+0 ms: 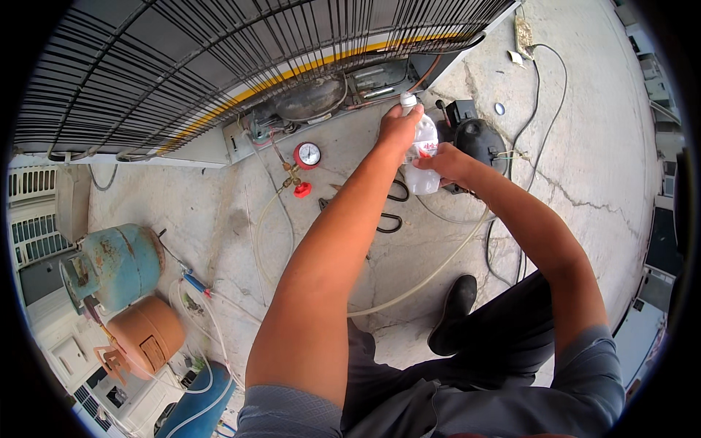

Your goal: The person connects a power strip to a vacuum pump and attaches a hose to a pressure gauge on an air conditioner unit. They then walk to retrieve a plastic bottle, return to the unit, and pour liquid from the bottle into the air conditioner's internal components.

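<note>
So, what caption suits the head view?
Left hand and right hand hold a plastic bottle above a concrete floor.

Both hands (399,131) (454,166) hold clear bottle (424,182) near black compressor (480,139).

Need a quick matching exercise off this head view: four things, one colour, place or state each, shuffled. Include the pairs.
Things:
1. clear bottle
2. round gauge
3. domed unit
4. teal cylinder

Descriptions:
A. black, on the floor to the right of the hands
B. rust-marked, beside an orange cylinder
C. gripped near its neck by the left hand, lower down by the right hand
D. red rim, white dial

Pairs: 1-C, 2-D, 3-A, 4-B
</note>
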The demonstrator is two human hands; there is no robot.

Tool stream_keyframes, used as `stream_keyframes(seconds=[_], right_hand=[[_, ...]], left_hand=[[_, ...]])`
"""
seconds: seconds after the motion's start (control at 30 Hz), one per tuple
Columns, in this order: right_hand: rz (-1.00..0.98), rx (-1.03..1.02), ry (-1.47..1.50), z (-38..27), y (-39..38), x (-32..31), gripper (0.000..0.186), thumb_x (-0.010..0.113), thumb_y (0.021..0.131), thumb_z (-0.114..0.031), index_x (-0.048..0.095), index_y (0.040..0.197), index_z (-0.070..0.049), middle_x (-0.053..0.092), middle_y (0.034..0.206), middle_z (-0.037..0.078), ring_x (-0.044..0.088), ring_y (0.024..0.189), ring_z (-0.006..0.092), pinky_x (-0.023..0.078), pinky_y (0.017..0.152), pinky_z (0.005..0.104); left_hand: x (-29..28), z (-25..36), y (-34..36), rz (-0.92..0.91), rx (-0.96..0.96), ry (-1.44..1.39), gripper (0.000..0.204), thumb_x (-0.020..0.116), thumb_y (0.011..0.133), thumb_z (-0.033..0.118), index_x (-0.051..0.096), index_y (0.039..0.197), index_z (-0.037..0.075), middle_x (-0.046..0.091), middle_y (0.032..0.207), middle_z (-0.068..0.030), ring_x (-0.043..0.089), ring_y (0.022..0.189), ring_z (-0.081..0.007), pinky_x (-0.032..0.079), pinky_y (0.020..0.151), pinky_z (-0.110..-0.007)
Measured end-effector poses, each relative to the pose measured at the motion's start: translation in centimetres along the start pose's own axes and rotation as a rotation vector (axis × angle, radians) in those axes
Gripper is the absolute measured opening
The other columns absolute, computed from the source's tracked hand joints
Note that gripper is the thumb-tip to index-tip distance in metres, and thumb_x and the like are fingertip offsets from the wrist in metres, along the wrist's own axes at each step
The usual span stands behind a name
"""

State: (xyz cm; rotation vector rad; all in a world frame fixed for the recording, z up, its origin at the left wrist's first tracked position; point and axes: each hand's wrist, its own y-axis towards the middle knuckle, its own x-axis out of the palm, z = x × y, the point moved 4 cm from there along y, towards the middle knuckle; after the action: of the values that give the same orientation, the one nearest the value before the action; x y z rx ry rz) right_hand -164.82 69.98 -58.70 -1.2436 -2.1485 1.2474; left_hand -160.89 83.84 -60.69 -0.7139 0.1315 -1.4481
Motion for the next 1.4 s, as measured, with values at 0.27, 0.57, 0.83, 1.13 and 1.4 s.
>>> stream_keyframes(seconds=[0.27,0.57,0.83,1.13,1.4], right_hand=[[-0.018,0.034,0.032,0.2,0.6,-0.1,0.042,0.074,0.086,-0.028,0.064,0.118,-0.004,0.068,0.108,0.011,0.067,0.095,0.0248,0.056,0.075,0.0418],[0.002,0.022,-0.042,0.0,0.7,-0.2,0.040,0.076,0.084,-0.025,0.066,0.117,-0.003,0.069,0.106,0.012,0.069,0.090,0.0263,0.057,0.069,0.0398],[0.044,-0.043,0.054,0.0,0.1,-0.4,0.039,0.074,0.086,-0.027,0.066,0.116,-0.002,0.070,0.101,0.011,0.069,0.087,0.0241,0.058,0.069,0.0392],[0.043,-0.027,-0.022,-0.3,-0.4,-0.2,0.037,0.077,0.083,-0.021,0.068,0.113,0.000,0.070,0.101,0.012,0.070,0.087,0.0255,0.059,0.070,0.0411],[0.002,0.010,-0.071,-0.5,-1.5,-0.4,0.039,0.077,0.083,-0.022,0.067,0.114,0.000,0.070,0.100,0.012,0.070,0.088,0.0253,0.059,0.070,0.0403]], left_hand=[[0.2,-0.4,0.9,-0.008,-0.039,0.047,0.037,0.064,0.095,0.032,0.063,0.122,0.008,0.066,0.108,-0.0042,0.061,0.097,-0.0155,0.048,0.083,-0.034],[-0.6,-0.6,0.7,0.013,0.038,0.053,0.034,0.062,0.096,0.033,0.064,0.116,0.005,0.067,0.103,-0.0043,0.062,0.092,-0.0134,0.048,0.080,-0.030],[-0.7,0.7,0.5,0.054,-0.013,-0.176,0.030,0.056,0.099,0.025,0.065,0.117,0.003,0.067,0.113,-0.0056,0.061,0.102,-0.0159,0.046,0.091,-0.032],[-2.0,-0.4,3.1,-0.264,0.051,-0.465,0.026,0.054,0.098,0.016,0.064,0.119,0.004,0.066,0.115,-0.0079,0.061,0.105,-0.0210,0.047,0.095,-0.036],[-2.0,0.1,2.8,-0.314,0.009,-0.634,0.028,0.056,0.097,0.019,0.061,0.121,0.007,0.065,0.118,-0.0103,0.061,0.106,-0.0267,0.048,0.094,-0.042]])
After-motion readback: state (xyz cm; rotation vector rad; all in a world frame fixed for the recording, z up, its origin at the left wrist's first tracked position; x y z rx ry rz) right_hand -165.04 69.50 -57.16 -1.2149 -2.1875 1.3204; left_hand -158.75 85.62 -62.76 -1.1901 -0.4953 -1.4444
